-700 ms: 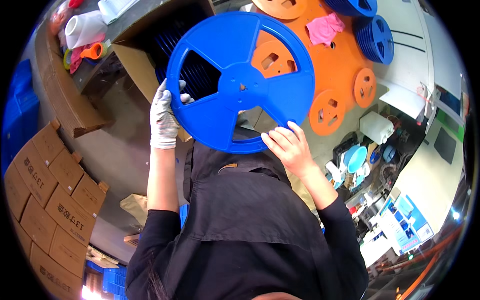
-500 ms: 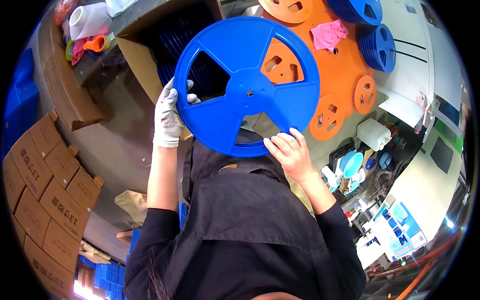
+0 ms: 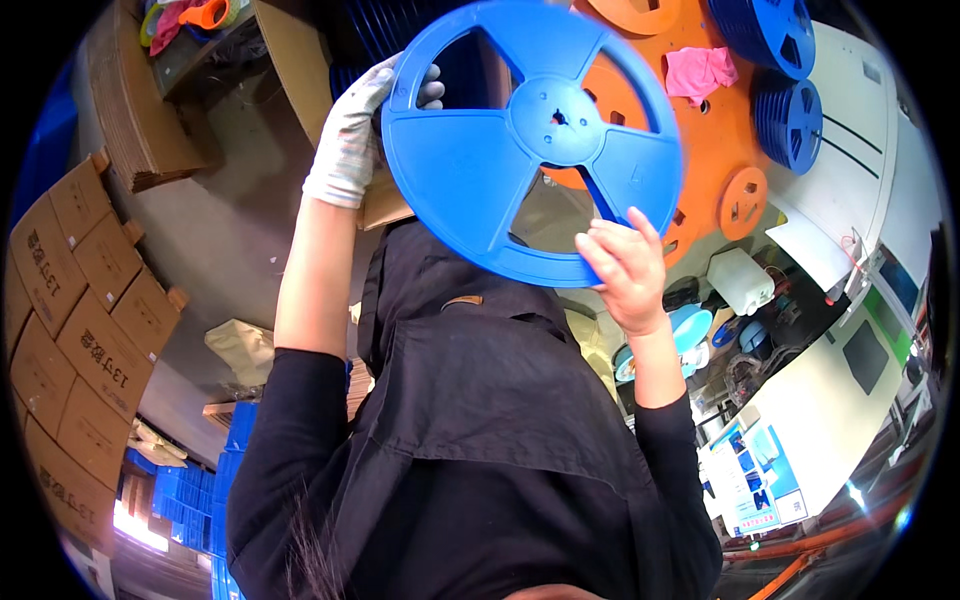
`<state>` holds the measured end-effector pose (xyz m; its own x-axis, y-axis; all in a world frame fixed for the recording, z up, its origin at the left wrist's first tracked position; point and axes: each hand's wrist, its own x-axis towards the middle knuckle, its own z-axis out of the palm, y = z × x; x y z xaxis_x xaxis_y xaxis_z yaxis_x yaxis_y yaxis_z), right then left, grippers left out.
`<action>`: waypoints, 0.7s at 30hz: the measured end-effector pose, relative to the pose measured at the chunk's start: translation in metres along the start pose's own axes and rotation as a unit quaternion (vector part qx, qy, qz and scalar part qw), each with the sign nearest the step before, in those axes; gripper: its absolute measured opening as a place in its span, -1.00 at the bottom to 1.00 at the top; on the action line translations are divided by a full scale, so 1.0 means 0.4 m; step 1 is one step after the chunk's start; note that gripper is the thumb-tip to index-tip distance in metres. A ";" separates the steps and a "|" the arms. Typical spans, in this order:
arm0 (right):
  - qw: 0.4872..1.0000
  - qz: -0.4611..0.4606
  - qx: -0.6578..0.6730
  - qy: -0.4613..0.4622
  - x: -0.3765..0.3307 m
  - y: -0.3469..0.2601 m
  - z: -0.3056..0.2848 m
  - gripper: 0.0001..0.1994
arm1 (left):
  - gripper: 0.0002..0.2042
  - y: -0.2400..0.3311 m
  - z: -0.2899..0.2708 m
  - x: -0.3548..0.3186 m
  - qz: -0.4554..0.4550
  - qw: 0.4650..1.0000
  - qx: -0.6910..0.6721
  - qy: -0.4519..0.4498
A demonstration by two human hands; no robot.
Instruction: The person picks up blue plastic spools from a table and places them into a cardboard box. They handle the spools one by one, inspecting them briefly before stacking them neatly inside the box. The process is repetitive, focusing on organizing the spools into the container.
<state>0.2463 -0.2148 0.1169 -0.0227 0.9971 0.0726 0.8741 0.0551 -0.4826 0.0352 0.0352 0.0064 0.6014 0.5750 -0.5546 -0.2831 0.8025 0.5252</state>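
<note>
Blue moulded plastic fills the middle of the view: a large flat reel (image 3: 535, 140) with a round hub, three solid sectors and three open windows, held up in front of the person's chest between both hands. The left hand (image 3: 352, 135), in a white knit glove, clamps the reel's rim on its left side, its fingers (image 3: 430, 88) wrapped round the edge so that their tips show through one of the open windows. The right hand (image 3: 622, 265) is bare and pinches the lower right rim, thumb on the near face and fingers curled behind it. To carry this step well, I judge the grip should stay on the rim at two opposite points, as it is now, since the thin flange looks likely to flex if pressed in the middle; the smooth plastic may slip more readily under the bare fingers than under the textured glove, so that side wants the firmer hold. Beyond the fingers of the right hand lies a broad orange surface (image 3: 715, 130) with round cut-outs, a pink cloth (image 3: 700, 72) on it, and stacks of similar blue reels (image 3: 790, 110) further right. Out past the gloved fingers, flat brown cardboard boxes (image 3: 75, 300) are stacked on the floor.
</note>
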 end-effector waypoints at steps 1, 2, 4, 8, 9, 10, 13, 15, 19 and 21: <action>0.998 0.024 0.022 0.051 -0.003 0.011 0.000 -0.79 | -0.60 -0.005 -0.012 0.011 -0.051 0.995 -0.053 0.065; 0.976 0.105 0.140 0.127 -0.009 0.022 0.010 -0.83 | -0.55 -0.013 -0.021 -0.006 0.013 0.993 -0.005 0.120; 0.741 0.367 0.482 0.289 -0.008 0.009 -0.006 -0.79 | -0.47 -0.049 -0.106 -0.009 0.066 0.995 0.031 0.063; 0.411 0.473 0.714 0.314 -0.038 0.069 0.043 -0.76 | -0.30 -0.074 -0.122 -0.090 0.031 0.987 0.131 0.089; 0.371 0.456 0.749 0.307 -0.061 0.085 0.062 -0.75 | -0.30 -0.072 -0.112 -0.111 0.020 0.992 0.099 0.082; 0.370 0.459 0.748 0.305 -0.068 0.089 0.073 -0.74 | -0.29 -0.074 -0.107 -0.127 0.010 0.995 0.068 0.074; 0.386 0.475 0.730 0.304 -0.056 0.082 0.093 -0.72 | -0.30 -0.082 -0.111 -0.147 0.013 0.997 0.033 0.074; 0.392 0.472 0.731 0.298 -0.061 0.081 0.099 -0.72 | -0.32 -0.094 -0.110 -0.154 0.022 0.994 0.060 0.090; 0.407 0.461 0.732 0.293 -0.070 0.083 0.104 -0.71 | -0.37 -0.108 -0.110 -0.168 0.034 0.993 0.040 0.103; 0.413 0.459 0.730 0.293 -0.072 0.079 0.106 -0.70 | -0.38 -0.117 -0.122 -0.172 0.035 0.993 0.035 0.108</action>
<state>0.2541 -0.2396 0.0626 0.4886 0.4727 -0.7333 -0.8497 0.0669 -0.5231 -0.0291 -0.0342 -0.0116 0.4059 0.6554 -0.6370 -0.2612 0.7511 0.6064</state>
